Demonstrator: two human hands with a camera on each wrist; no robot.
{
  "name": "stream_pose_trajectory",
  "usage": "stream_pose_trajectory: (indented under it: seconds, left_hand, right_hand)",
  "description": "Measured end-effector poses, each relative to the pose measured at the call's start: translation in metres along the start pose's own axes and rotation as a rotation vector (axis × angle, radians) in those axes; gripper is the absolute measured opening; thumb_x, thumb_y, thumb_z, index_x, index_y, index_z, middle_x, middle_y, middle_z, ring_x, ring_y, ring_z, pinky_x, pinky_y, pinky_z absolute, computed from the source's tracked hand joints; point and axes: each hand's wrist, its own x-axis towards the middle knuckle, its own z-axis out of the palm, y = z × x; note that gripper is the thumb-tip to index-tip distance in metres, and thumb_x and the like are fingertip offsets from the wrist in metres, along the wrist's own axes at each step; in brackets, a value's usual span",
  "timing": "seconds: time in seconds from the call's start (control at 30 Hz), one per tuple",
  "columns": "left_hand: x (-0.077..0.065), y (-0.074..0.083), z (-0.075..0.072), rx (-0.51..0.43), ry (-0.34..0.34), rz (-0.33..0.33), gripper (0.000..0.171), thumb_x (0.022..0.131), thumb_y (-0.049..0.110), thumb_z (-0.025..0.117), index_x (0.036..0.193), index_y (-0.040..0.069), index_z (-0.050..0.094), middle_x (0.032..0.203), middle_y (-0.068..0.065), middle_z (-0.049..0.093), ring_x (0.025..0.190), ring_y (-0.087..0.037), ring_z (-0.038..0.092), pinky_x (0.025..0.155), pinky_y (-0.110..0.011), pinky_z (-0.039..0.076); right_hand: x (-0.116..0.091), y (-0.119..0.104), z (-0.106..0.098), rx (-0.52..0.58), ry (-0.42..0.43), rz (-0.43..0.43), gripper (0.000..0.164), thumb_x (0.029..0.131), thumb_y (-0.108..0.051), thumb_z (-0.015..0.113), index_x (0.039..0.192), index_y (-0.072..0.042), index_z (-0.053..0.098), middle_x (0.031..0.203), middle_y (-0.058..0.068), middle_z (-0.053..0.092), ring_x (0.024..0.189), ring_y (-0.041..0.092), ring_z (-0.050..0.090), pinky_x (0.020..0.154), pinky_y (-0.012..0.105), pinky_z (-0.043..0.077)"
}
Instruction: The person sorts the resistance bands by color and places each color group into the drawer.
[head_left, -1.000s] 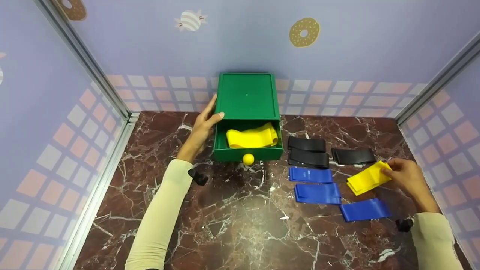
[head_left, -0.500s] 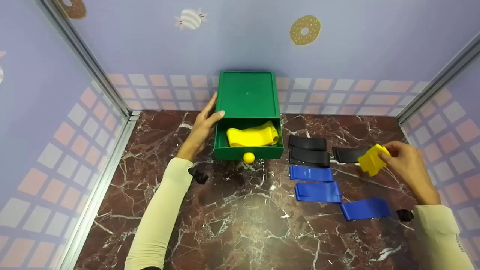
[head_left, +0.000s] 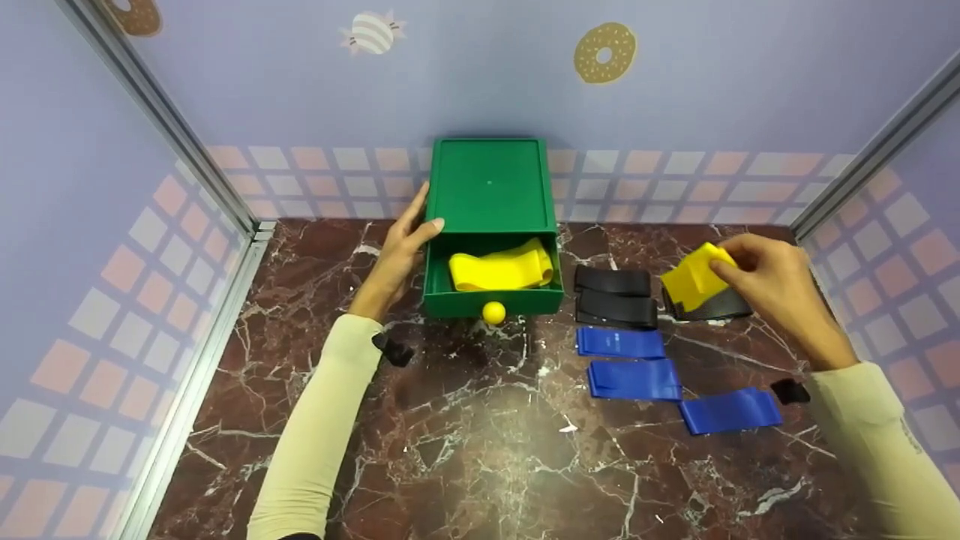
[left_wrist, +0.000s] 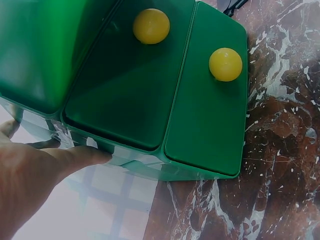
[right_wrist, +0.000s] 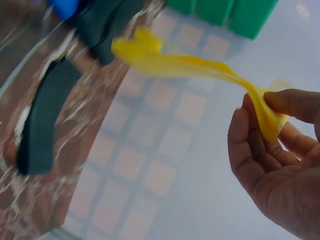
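A green drawer unit (head_left: 491, 184) with yellow knobs stands against the back wall. Its top drawer (head_left: 450, 306) is pulled out, and a folded yellow elastic band (head_left: 499, 271) lies inside. My left hand (head_left: 394, 262) rests along the unit's left side, thumb at the upper front corner; the left wrist view shows the thumb (left_wrist: 82, 157) lying straight against the wall. Off to the right, my right hand (head_left: 780, 281) pinches another yellow elastic band (head_left: 694, 279) between thumb and fingers, above a black band (head_left: 724, 304). In the right wrist view the held band (right_wrist: 200, 67) stretches out sideways, blurred.
Two folded black bands (head_left: 615, 307) lie just right of the drawer. Nearer me are blue bands (head_left: 634, 379), with one more blue band (head_left: 731, 411) further right. Patterned walls (head_left: 712, 75) enclose the marbled tabletop (head_left: 480, 450) at back and sides.
My right hand has lifted the yellow band off the table and carried it up and leftward, over the black band. The left hand stays at the drawer unit.
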Motion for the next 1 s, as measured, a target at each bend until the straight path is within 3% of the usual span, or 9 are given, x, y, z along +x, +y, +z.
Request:
stream_pose_trajectory:
  seconds: [0.2, 0.4, 0.63, 1.0]
  left_hand:
    - [-0.001, 0.000, 0.000, -0.009, 0.005, -0.006, 0.078, 0.108, 0.028, 0.067, 0.175, 0.038, 0.029, 0.184, -0.004, 0.019, 0.147, -0.036, 0.053, 0.115, -0.056, 0.051]
    - [-0.001, -0.001, 0.000, -0.006, -0.004, 0.001, 0.077, 0.109, 0.028, 0.067, 0.175, 0.038, 0.029, 0.183, -0.004, 0.020, 0.149, -0.034, 0.051, 0.116, -0.056, 0.050]
    - [0.000, -0.002, 0.000, -0.022, -0.015, 0.014, 0.077, 0.110, 0.026, 0.065, 0.177, 0.035, 0.026, 0.184, -0.003, 0.019, 0.153, -0.032, 0.048, 0.119, -0.053, 0.048]
    - [-0.001, -0.001, 0.000, -0.020, -0.014, 0.016, 0.081, 0.109, 0.025, 0.065, 0.178, 0.029, 0.022, 0.183, -0.004, 0.022, 0.152, -0.033, 0.049, 0.118, -0.053, 0.049]
  right_hand:
    - [0.016, -0.035, 0.006, 0.082, -0.035, -0.021, 0.019, 0.102, -0.009, 0.079, 0.115, 0.006, 0.080, 0.105, 0.025, 0.080, 0.075, -0.002, 0.067, 0.061, 0.013, 0.055]
    - [0.028, -0.068, 0.010, 0.119, -0.073, -0.036, 0.019, 0.100, -0.005, 0.080, 0.115, 0.006, 0.080, 0.107, 0.024, 0.080, 0.080, -0.002, 0.069, 0.072, 0.010, 0.055]
    - [0.044, -0.098, 0.012, 0.188, -0.097, -0.019, 0.019, 0.100, -0.006, 0.080, 0.115, 0.005, 0.080, 0.109, 0.022, 0.080, 0.081, 0.007, 0.072, 0.072, 0.014, 0.056]
    - [0.058, -0.133, 0.015, 0.370, -0.118, -0.016, 0.019, 0.099, -0.007, 0.080, 0.115, 0.004, 0.082, 0.099, 0.006, 0.082, 0.079, 0.016, 0.073, 0.065, 0.020, 0.056]
